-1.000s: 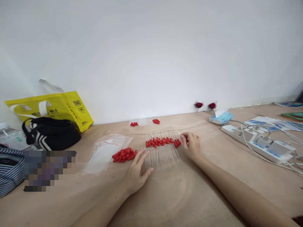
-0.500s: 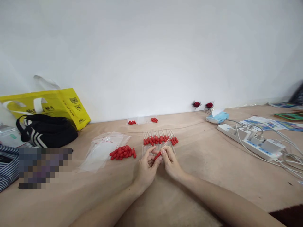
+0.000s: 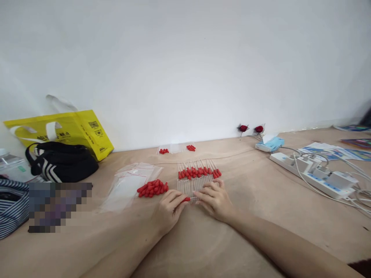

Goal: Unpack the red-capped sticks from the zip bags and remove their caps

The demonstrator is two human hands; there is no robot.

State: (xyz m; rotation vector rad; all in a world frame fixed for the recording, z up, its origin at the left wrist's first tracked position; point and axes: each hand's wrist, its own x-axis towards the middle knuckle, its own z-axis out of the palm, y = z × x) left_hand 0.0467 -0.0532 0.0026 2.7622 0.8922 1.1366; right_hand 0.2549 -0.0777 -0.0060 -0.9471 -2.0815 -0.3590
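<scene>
A row of clear glass droppers with red rubber bulbs (image 3: 198, 172) lies on the tan table, their thin stems pointing toward me. My left hand (image 3: 169, 208) pinches the red bulb of one dropper (image 3: 188, 199) at the near edge of the row. My right hand (image 3: 215, 197) holds the clear stem of that same dropper, fingers curled over the stems of the row. A loose heap of red bulbs (image 3: 152, 189) rests just left of the row, close to my left hand.
Clear zip bags (image 3: 130, 181) lie left of the heap. Two small bags with red bulbs (image 3: 176, 148) sit by the wall. A yellow bag (image 3: 66, 131), a black striped bag (image 3: 60, 162), a white power strip (image 3: 315, 173) with cables, a tissue pack (image 3: 269, 143).
My right hand took a dropper from the row's right end and brought it to my left hand. Both hands then lowered it to the table at the row's near edge.
</scene>
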